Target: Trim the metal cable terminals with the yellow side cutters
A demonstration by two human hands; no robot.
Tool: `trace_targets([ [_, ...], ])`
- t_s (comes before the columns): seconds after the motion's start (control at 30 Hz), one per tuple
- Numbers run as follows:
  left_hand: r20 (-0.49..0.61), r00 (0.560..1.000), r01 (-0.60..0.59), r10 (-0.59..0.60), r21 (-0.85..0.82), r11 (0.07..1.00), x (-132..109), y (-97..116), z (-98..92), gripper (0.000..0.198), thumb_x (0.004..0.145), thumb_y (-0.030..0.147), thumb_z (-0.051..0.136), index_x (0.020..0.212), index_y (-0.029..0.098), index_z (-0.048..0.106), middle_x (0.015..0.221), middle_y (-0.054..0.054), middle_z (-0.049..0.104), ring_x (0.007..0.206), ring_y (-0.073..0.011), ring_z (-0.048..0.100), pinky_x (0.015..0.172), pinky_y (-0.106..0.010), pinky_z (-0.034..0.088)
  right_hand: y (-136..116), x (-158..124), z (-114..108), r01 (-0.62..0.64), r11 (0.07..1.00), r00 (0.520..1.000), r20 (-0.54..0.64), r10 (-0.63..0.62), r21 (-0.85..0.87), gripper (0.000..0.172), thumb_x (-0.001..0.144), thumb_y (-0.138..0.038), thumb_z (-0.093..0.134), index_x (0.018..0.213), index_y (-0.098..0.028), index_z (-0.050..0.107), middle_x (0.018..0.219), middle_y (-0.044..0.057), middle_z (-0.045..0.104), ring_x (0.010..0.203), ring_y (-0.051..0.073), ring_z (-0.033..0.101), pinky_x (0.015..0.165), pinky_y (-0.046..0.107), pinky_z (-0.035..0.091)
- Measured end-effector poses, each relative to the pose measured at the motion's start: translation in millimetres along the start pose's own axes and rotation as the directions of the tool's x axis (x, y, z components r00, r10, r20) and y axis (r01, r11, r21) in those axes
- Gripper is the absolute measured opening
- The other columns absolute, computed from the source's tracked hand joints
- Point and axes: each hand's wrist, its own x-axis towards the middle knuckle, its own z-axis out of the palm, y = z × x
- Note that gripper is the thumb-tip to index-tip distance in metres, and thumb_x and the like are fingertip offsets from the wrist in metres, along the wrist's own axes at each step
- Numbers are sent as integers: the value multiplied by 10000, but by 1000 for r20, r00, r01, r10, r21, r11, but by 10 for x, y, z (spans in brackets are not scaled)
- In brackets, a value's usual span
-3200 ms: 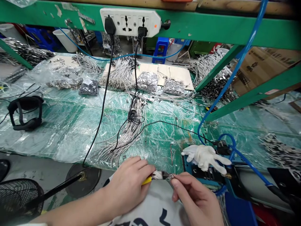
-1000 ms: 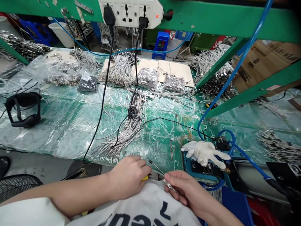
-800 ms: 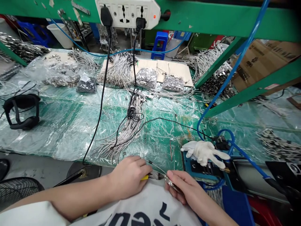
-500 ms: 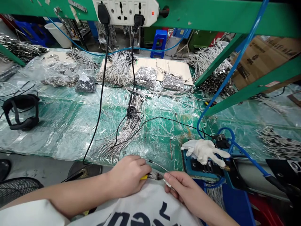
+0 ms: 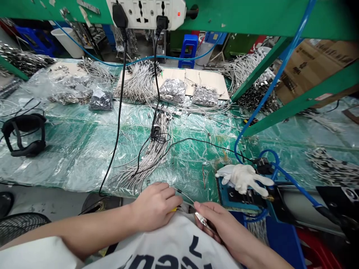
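My left hand (image 5: 155,206) is closed around a tool at the table's front edge, in front of my shirt. Only a bit of its yellow handle (image 5: 174,209) and some grey metal beyond it show; it looks like pliers. My right hand (image 5: 214,221) pinches a thin grey cable (image 5: 187,197), whose dark-tipped end points back toward the left hand. Shiny silver metal pieces (image 5: 202,219) stick out between the right thumb and fingers; how they join the cable is hidden. A bundle of grey cables (image 5: 153,157) lies just beyond my left hand.
White gloves (image 5: 244,178) rest on a blue machine at right, near a blue air hose (image 5: 294,183). Bags of metal parts (image 5: 172,90) and cable piles line the back. Black cords hang from a power strip (image 5: 146,15). A black headset (image 5: 24,134) sits at left.
My right hand has tilted slightly, showing more of the silver pieces. The cable between my hands has shifted a little left. My left hand keeps its grip almost unmoved.
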Motion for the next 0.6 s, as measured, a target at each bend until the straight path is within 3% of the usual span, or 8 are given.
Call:
trace_targets([
  [0.13, -145, 988, -46, 48, 18, 999, 22, -42, 83, 156, 856, 121, 504, 930, 176, 629, 674, -12, 555, 635, -184, 461, 577, -337, 325, 18, 12, 16, -6, 998, 1000, 6, 5, 57, 544, 772, -672, 608, 581, -167, 547, 379, -103, 273, 354, 42, 148, 385, 224, 80],
  [0.4, -308, 943, -122, 125, 30, 992, 40, -125, 249, 179, 866, 105, 551, 1008, 171, 638, 654, -9, 565, 615, -173, 430, 560, -334, 291, -27, 42, -2, -27, 993, 998, 62, 20, 112, 537, 752, -635, 655, 539, -158, 528, 386, -99, 293, 336, 24, 136, 362, 220, 48],
  [0.5, -349, 928, -129, 128, 21, 991, 60, -144, 326, 200, 853, 86, 564, 1020, 167, 639, 654, -13, 577, 612, -171, 426, 561, -330, 284, -57, 49, -33, -5, 994, 996, 90, -5, 110, 559, 763, -630, 651, 507, -158, 498, 392, -86, 322, 331, 17, 167, 364, 216, 59],
  [0.6, -343, 936, -91, 77, -24, 996, 73, -141, 386, 220, 851, 76, 544, 1027, 166, 640, 663, -18, 579, 630, -174, 446, 577, -326, 305, -33, 12, -92, 77, 994, 996, 29, -80, 83, 570, 833, -652, 561, 587, -138, 572, 429, -56, 413, 343, 26, 251, 369, 202, 134],
])
